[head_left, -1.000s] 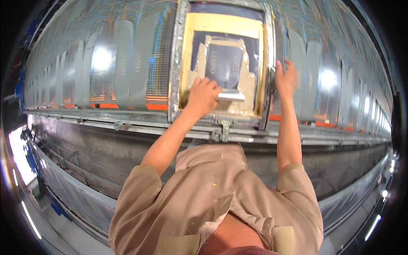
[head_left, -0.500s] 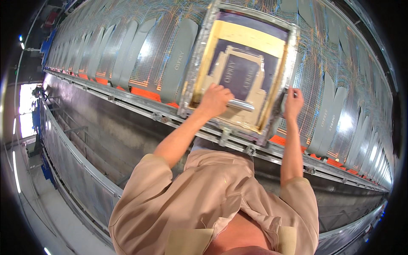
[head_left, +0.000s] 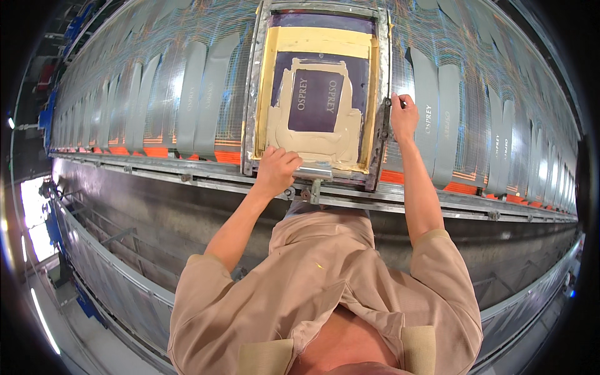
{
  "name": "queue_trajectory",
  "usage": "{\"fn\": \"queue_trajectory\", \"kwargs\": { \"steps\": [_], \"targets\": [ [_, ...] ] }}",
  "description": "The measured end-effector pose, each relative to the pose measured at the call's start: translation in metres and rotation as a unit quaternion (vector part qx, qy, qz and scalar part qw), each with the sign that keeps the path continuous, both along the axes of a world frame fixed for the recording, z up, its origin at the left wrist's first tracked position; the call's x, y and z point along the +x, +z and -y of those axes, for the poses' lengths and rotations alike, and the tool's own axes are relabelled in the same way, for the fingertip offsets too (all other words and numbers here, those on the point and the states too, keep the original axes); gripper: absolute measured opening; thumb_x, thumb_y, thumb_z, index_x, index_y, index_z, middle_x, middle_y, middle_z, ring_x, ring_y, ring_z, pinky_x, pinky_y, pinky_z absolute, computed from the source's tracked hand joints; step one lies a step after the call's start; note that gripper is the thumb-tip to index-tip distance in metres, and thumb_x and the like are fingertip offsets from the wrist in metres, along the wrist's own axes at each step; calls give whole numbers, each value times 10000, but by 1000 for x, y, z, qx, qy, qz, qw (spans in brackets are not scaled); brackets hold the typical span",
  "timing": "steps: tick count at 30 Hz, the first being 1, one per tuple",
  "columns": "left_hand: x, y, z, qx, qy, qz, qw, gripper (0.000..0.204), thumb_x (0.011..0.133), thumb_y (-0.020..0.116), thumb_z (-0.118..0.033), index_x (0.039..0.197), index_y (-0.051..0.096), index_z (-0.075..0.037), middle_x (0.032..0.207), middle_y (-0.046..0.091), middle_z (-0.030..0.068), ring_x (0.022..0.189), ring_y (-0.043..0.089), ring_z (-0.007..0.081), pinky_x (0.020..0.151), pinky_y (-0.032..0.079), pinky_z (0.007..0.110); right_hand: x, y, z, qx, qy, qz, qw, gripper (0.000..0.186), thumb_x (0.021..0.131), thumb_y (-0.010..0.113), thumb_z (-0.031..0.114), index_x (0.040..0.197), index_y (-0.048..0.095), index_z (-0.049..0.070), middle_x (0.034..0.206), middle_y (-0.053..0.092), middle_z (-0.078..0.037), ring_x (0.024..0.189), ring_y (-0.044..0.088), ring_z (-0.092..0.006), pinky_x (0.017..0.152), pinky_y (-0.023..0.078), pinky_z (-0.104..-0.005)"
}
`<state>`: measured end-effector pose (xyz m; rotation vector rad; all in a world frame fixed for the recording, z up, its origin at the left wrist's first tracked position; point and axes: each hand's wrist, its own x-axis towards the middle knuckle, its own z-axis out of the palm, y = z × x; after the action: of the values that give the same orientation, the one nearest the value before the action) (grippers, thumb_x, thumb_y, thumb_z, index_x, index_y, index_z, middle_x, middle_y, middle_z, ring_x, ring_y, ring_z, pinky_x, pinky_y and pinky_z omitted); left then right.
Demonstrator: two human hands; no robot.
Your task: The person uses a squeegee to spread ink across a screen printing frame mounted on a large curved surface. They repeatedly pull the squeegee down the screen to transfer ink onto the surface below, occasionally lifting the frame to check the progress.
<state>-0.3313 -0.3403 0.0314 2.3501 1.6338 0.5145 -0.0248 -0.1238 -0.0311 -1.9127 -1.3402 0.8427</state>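
In front of me lies a printing screen (head_left: 384, 62) with a metal frame and a dark mesh bordered in yellow. Beige ink (head_left: 312, 142) is smeared around a dark rectangle bearing two lines of pale lettering. My left hand (head_left: 275, 172) is closed around one end of a squeegee (head_left: 315, 169) with a shiny metal holder, at the screen's near edge. The squeegee's blade is hidden. On the right side of the frame, beside a small dark knob, my right hand (head_left: 404, 119) has its fingers curled against the frame edge.
Grey cut fabric pieces (head_left: 431, 119), several with pale lettering, lie in rows along the long table (head_left: 469, 144), among orange and blue lines. A metal rail (head_left: 425, 200) with clamps runs along its near edge. Another railed table (head_left: 119, 262) stands at the lower left.
The squeegee has come nearer to me, down to the screen's near edge. My view has turned and shifted, so the screen appears straighter and further left. My right hand stays at the frame's side.
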Motion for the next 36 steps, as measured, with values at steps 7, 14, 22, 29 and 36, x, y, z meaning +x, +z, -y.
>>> {"fn": "queue_trajectory", "kwargs": {
  "steps": [7, 14, 22, 29, 36],
  "targets": [
    [-12, -16, -59, 24, -20, 1, 999, 247, 661, 704, -9, 883, 679, -117, 938, 677, -7, 850, 596, 212, 787, 398, 392, 1, -21, -8, -42, 37, 66, 996, 291, 964, 653, 331, 982, 721, 49, 814, 720, -173, 763, 675, -366, 767, 521, -440],
    [-37, -39, -218, -1, -23, -15, 1000, 214, 684, 783, -115, 890, 734, -146, 888, 715, 20, 817, 657, 251, 793, 439, 416, -47, 56, -64, 64, 310, 9, 948, 411, 915, 734, 398, 1079, 731, 21, 1057, 736, -170, 978, 692, -344, 864, 535, -419],
    [-47, -36, -295, -139, -5, -34, 990, 149, 757, 809, -223, 877, 763, -148, 827, 729, 65, 830, 688, 285, 787, 481, 446, -142, 41, -124, -36, 506, 179, 843, 203, 818, 752, 191, 924, 703, 25, 860, 721, -212, 812, 682, -422, 753, 547, -476],
    [-28, -34, -194, -99, -20, -9, 995, 144, 705, 774, -141, 843, 734, -144, 832, 699, 63, 836, 679, 267, 800, 463, 426, -121, 36, -24, 9, 507, 174, 844, 151, 761, 743, 74, 901, 698, 39, 825, 698, -211, 820, 682, -423, 751, 543, -506],
    [-16, -16, -113, -115, -26, 3, 993, 252, 648, 785, -119, 891, 726, -149, 854, 692, 18, 827, 663, 249, 771, 444, 417, -104, 47, 56, 48, 521, 153, 838, 126, 723, 738, 77, 803, 648, 38, 804, 697, -172, 782, 695, -384, 724, 564, -484]
  ]
}}
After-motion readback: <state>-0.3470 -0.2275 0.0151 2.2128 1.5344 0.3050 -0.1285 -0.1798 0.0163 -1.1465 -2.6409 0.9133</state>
